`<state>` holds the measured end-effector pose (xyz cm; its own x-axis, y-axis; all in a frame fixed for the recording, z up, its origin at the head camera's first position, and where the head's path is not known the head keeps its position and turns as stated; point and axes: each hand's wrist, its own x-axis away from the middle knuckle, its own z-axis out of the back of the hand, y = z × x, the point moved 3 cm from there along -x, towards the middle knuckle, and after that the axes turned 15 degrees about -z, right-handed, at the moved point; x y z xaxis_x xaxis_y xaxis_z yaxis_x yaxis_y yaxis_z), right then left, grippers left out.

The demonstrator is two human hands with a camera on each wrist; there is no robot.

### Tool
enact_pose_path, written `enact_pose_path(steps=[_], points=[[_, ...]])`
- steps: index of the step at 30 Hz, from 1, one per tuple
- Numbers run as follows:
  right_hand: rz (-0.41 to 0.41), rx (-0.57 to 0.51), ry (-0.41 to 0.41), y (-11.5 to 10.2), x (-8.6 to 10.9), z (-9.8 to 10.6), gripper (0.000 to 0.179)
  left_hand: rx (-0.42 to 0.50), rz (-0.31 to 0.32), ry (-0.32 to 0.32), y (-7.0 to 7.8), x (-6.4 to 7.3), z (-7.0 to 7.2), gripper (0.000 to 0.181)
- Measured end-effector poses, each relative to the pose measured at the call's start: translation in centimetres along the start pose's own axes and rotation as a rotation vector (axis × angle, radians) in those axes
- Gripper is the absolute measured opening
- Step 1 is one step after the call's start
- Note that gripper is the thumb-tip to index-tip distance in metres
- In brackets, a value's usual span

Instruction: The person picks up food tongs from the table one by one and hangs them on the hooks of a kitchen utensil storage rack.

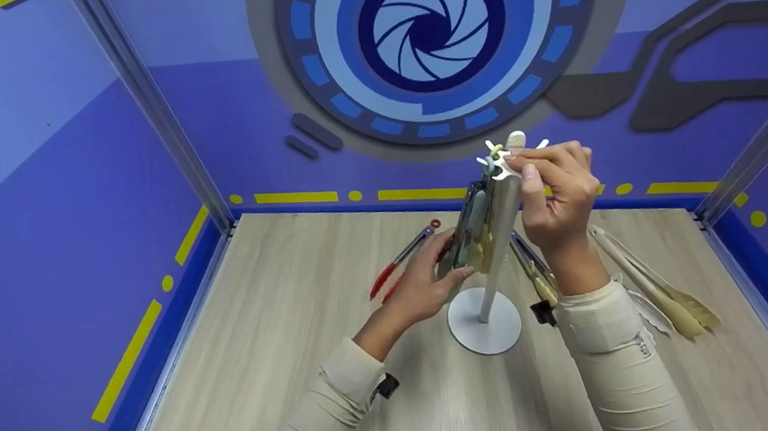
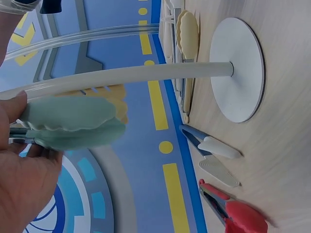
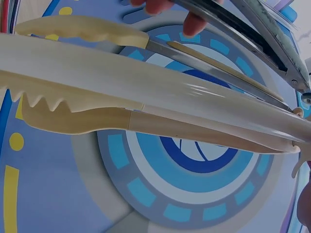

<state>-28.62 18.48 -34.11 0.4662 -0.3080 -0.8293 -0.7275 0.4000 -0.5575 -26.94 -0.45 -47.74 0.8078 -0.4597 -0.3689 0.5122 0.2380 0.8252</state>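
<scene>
My left hand [image 1: 423, 277] grips a pair of pale green tongs [image 2: 73, 121] beside the upright pole of a white stand [image 1: 486, 337]. The tongs' ring end is up by the hooks at the stand's top. There my right hand [image 1: 560, 188] pinches the white hooked top [image 1: 505, 165] between thumb and fingers. Beige tongs [image 3: 77, 119] hang along the pole, as the right wrist view shows. Another yellowish pair of tongs [image 3: 87, 29] hangs close by. In the right wrist view, most of my right hand is out of frame.
Red-tipped tongs [image 1: 395, 266] lie left of the stand on the wooden table. Blue-handled tongs [image 1: 528, 259] lie behind my right wrist. Large beige tongs [image 1: 679, 309] rest at the right. Blue panels and metal posts surround the table.
</scene>
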Motion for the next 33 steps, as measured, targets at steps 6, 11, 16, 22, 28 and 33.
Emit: enact_pose_path(steps=[6, 11, 16, 22, 28, 33], points=[[0.011, 0.010, -0.025, -0.5, -0.3, 0.1, 0.032, 0.006, 0.041, 0.021, -0.4, -0.2, 0.5, 0.063], [0.006, 0.024, -0.090, -0.6, -0.6, 0.3, 0.033, 0.023, 0.031, 0.025, -0.6, -0.2, 0.5, 0.059], [-0.007, 0.025, -0.142, -0.1, -0.7, 0.8, 0.039, 0.017, 0.015, 0.021, -0.6, -0.2, 0.4, 0.058], [0.011, 0.023, -0.201, 0.0, -1.3, 1.2, 0.045, 0.015, -0.026, 0.027, -0.6, -0.3, 0.5, 0.057], [0.003, 0.041, -0.259, 0.1, -1.5, 1.5, 0.046, 0.027, -0.031, 0.034, -0.7, -0.2, 0.3, 0.058], [-0.004, 0.054, -0.288, 0.3, -1.6, 1.7, 0.044, 0.017, -0.003, 0.036, -1.0, 0.0, 0.3, 0.059]])
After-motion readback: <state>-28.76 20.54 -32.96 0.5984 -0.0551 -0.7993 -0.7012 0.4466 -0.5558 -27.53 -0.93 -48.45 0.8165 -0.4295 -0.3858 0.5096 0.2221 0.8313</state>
